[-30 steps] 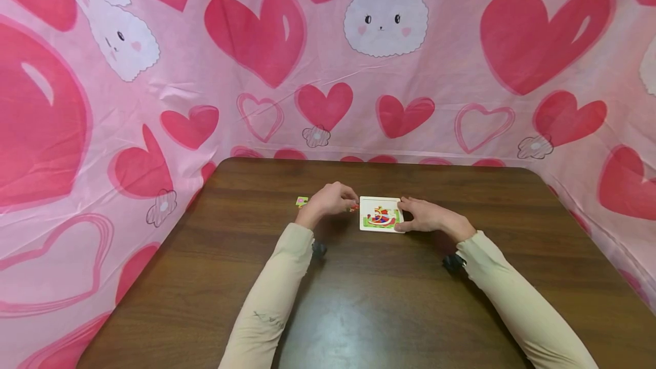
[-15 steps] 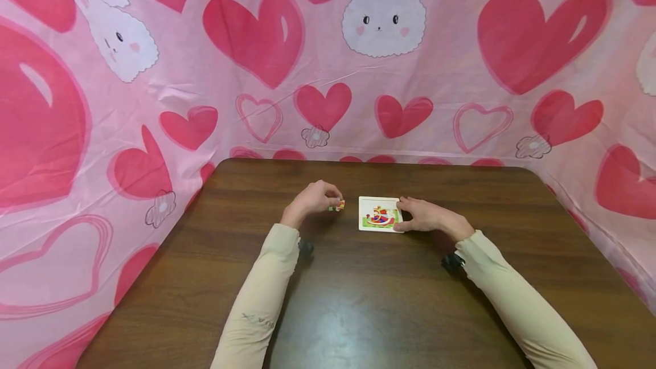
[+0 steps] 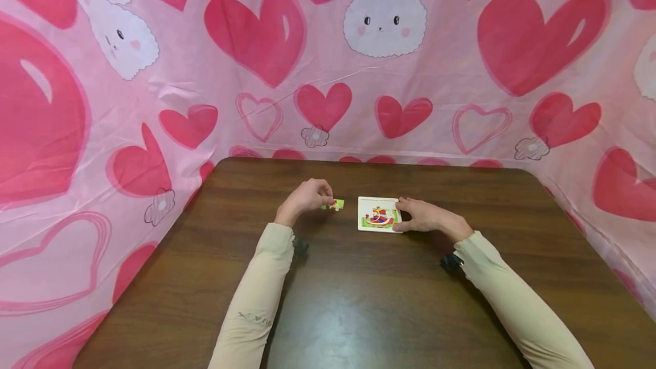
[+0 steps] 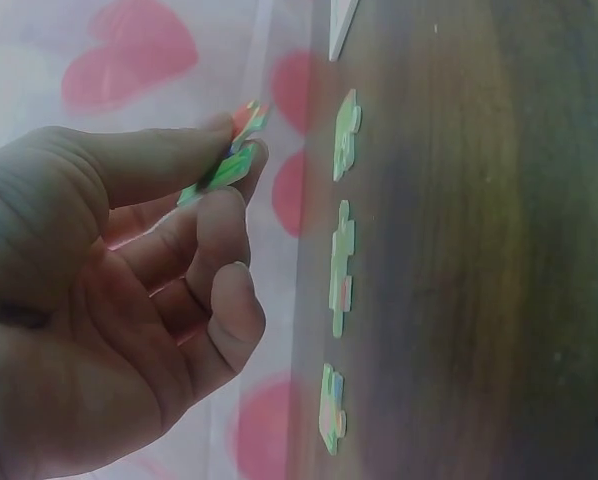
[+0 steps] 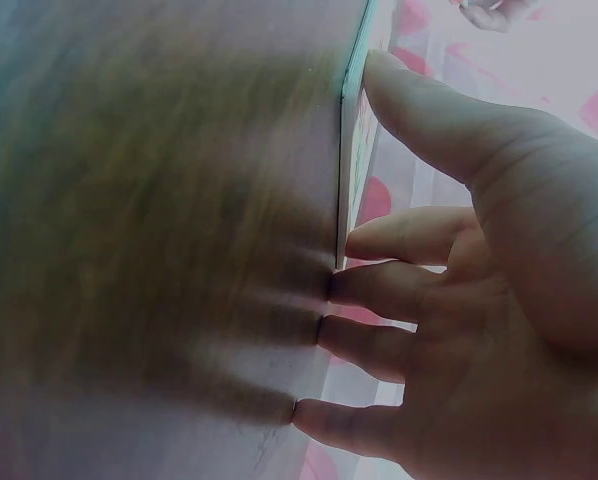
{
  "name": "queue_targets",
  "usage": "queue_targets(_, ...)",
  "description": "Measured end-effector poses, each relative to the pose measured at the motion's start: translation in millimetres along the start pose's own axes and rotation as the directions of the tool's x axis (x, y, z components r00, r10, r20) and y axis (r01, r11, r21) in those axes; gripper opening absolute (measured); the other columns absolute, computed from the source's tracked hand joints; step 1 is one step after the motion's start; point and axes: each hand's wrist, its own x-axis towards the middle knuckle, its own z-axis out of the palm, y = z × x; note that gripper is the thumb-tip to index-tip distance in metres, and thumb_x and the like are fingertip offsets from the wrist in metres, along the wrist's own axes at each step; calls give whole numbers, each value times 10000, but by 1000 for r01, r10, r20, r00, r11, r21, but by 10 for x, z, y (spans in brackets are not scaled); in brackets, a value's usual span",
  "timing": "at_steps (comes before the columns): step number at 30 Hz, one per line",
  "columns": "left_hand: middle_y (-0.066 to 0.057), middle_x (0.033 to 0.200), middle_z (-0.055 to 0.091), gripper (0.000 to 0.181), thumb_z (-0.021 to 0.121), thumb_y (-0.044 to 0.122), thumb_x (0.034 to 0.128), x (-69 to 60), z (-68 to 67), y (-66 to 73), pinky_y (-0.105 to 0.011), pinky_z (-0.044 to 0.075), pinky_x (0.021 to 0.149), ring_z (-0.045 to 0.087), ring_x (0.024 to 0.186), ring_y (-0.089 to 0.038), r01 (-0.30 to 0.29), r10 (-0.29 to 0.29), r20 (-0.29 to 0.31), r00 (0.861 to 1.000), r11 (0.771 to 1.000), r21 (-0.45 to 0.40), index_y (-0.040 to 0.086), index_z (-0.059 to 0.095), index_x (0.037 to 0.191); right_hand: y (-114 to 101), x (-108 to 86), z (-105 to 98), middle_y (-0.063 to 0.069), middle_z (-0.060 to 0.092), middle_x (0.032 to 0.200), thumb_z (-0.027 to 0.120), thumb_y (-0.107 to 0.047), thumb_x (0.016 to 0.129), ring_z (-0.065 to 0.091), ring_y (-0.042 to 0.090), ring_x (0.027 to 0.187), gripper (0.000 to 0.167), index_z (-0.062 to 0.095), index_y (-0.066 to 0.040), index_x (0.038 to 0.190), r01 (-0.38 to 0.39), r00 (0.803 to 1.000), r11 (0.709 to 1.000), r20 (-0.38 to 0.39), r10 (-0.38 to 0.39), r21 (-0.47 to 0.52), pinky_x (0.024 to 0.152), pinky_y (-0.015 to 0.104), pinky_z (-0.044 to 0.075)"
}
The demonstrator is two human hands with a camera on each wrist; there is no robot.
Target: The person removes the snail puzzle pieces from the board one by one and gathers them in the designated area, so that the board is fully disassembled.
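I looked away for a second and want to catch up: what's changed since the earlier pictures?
The left hand has moved left, away from the white puzzle board. A green piece now shows between them; the one left of the hand a second ago is out of sight. The hand pinches a puzzle piece; when it took it isn't clear. The right hand still touches the board, which looks unchanged.

The left hand point(image 3: 306, 195) is now farther left, away from the board point(image 3: 367, 208), and more of a green piece point(image 3: 339, 204) shows between them.
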Motion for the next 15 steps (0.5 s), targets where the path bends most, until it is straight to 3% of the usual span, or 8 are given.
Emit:
queue_targets(11,-36,910,699,84,683,180,906,-87,-200,-191,-328,492,744,594,788,-182,46,-46,4,999,998,-37,126,708,965,14,-4,7,299,290,1548,670,-485,886,247,480,1444,833,378,29,1473,-3,1000,1000,0,3,0,1149,612,224)
queue_targets(15,-45,913,693,107,686,183,903,-119,-259,-288,-312,500,724,588,765,-178,78,-76,35,997,995,-54,117,717,982,10,-3,0,308,297,1540,668,-485,888,252,488,1438,823,391,36,1463,6,1000,1000,-1,-6,-10,1144,614,230)
